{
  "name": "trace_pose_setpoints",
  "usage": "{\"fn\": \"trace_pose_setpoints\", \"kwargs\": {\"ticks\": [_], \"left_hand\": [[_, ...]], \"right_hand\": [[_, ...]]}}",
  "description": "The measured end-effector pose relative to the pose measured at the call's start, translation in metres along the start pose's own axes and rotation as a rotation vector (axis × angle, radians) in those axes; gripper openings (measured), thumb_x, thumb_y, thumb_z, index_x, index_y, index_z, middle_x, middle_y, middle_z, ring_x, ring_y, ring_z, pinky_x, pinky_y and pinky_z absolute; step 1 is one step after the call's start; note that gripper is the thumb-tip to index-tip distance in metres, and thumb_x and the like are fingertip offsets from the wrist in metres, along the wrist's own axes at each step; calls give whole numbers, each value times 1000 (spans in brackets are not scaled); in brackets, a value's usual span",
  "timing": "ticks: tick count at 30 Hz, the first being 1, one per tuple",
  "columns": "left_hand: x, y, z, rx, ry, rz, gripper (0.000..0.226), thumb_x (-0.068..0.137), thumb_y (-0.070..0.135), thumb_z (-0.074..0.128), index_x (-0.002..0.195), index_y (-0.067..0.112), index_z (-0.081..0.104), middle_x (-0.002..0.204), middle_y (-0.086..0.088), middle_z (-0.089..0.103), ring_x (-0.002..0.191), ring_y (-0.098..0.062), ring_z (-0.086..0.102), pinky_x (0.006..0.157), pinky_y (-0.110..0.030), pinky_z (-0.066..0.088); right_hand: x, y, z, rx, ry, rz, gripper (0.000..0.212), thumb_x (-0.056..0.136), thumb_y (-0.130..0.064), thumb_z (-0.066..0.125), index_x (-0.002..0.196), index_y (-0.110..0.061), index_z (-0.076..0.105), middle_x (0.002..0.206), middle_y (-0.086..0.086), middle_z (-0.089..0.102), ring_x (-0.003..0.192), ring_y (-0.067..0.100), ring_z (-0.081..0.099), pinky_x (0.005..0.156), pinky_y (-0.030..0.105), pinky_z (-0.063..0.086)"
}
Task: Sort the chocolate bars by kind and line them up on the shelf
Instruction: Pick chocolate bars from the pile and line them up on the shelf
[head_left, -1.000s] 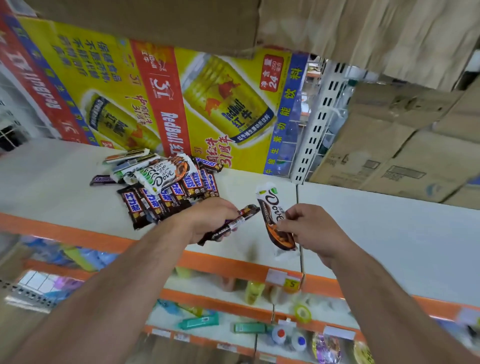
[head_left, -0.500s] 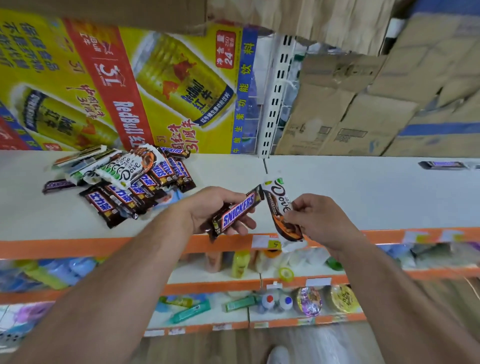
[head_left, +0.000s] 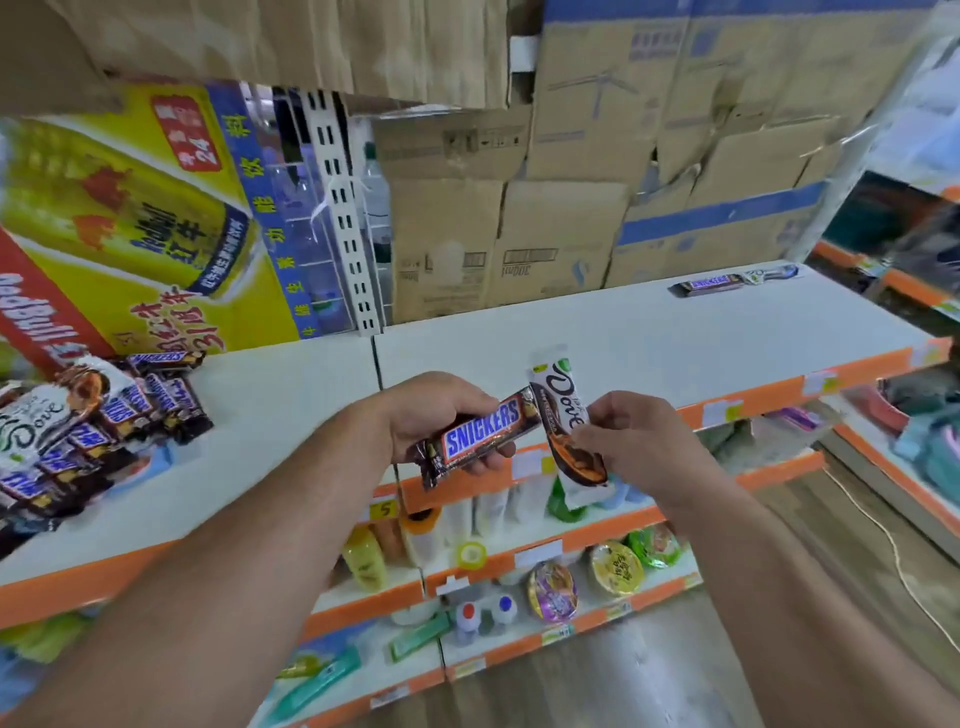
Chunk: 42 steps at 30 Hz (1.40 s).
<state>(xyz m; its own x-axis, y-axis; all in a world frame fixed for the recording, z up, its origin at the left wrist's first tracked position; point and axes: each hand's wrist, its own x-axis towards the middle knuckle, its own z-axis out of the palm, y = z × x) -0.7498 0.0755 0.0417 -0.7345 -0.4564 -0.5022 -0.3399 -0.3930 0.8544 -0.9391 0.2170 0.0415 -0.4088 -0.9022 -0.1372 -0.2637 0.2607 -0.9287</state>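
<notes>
Holding both bars above the front edge of the shelf (head_left: 623, 338), the person is gripping a Snickers bar (head_left: 480, 434) crosswise in the left hand (head_left: 441, 410) and pinching a Dove bar (head_left: 563, 415) near-upright in the right hand (head_left: 634, 441), which is sitting nearer the placed Snickers bar (head_left: 711, 284) at the far right rear.

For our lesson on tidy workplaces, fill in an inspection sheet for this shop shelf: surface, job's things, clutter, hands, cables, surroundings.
Surface: white shelf with an orange front edge.
Job's things: mixed pile of bars at left; far Snickers beside a pale bar at the back right.
Clutter: nothing seen.
Hands: left hand grips a Snickers; right hand pinches a Dove.
Cables: pale cord on the floor at right.
Surroundings: cardboard boxes and poster behind; stocked lower shelves below.
</notes>
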Motion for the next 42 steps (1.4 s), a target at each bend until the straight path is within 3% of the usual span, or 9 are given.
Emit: {"fn": "trace_pose_setpoints", "kwargs": {"ticks": [7, 11, 16, 19, 24, 28, 32, 37, 42], "left_hand": [[87, 31, 109, 70, -66, 53, 28, 103, 10, 37, 110, -10, 55, 96, -30, 64, 80, -36, 64, 61, -36, 53], [136, 43, 164, 60, -77, 72, 27, 103, 9, 38, 116, -10, 51, 88, -22, 71, 75, -30, 71, 54, -31, 57], [192, 64, 211, 156, -125, 48, 23, 103, 10, 38, 112, -3, 55, 94, -21, 72, 78, -31, 70, 62, -35, 57], [228, 80, 231, 192, -151, 30, 23, 103, 11, 39, 114, -2, 54, 92, -20, 72, 76, -29, 71, 58, -32, 57], [294, 108, 254, 302, -206, 47, 23, 101, 10, 43, 114, -5, 56, 94, -22, 71, 74, -28, 71, 64, -34, 57], [352, 136, 264, 426, -267, 51, 21, 95, 7, 53, 114, 0, 60, 103, -18, 73, 90, -30, 72, 67, -33, 58], [404, 161, 268, 451, -259, 49, 19, 93, 2, 51, 111, 3, 59, 103, -13, 73, 94, -31, 71, 61, -31, 57], [450, 185, 265, 530, -205, 1, 19, 89, 1, 57, 108, 2, 57, 94, -14, 75, 83, -27, 71, 77, -48, 55], [481, 204, 259, 840, -64, 57, 16, 84, 21, 70, 98, 28, 67, 97, 0, 73, 83, -13, 65, 78, -29, 50]], "right_hand": [[19, 44, -130, -27, 35, 13, 17, 81, -12, 73, 69, -15, 62, 55, -8, 58, 47, 7, 48, 47, 21, 36], [29, 66, -194, -41, 52, 6, 19, 80, -8, 73, 68, -15, 60, 57, -3, 55, 49, 10, 45, 51, 24, 34], [41, 91, -256, 7, 74, 35, 18, 83, -2, 70, 70, -8, 59, 49, -11, 53, 40, 1, 44, 42, 11, 32], [55, 106, -287, 35, 113, 73, 13, 83, -3, 71, 79, 2, 60, 57, -1, 55, 44, 6, 45, 45, 16, 34], [91, 125, -337, -7, 185, 117, 11, 80, -8, 73, 81, -2, 65, 65, 3, 62, 56, 13, 52, 54, 23, 40], [136, 134, -377, -64, 219, 125, 16, 76, -10, 76, 71, -13, 61, 59, -2, 59, 45, 5, 48, 43, 13, 35], [186, 138, -410, -147, 221, 169, 17, 76, -15, 78, 70, -16, 62, 55, -8, 57, 42, 3, 47, 39, 12, 33], [242, 141, -435, -157, 196, 202, 13, 77, -15, 77, 72, -14, 65, 59, -5, 61, 43, 3, 49, 39, 12, 33], [290, 151, -453, -202, 122, 224, 14, 78, -14, 76, 70, -15, 64, 56, -5, 60, 44, 5, 49, 41, 15, 36]]}}
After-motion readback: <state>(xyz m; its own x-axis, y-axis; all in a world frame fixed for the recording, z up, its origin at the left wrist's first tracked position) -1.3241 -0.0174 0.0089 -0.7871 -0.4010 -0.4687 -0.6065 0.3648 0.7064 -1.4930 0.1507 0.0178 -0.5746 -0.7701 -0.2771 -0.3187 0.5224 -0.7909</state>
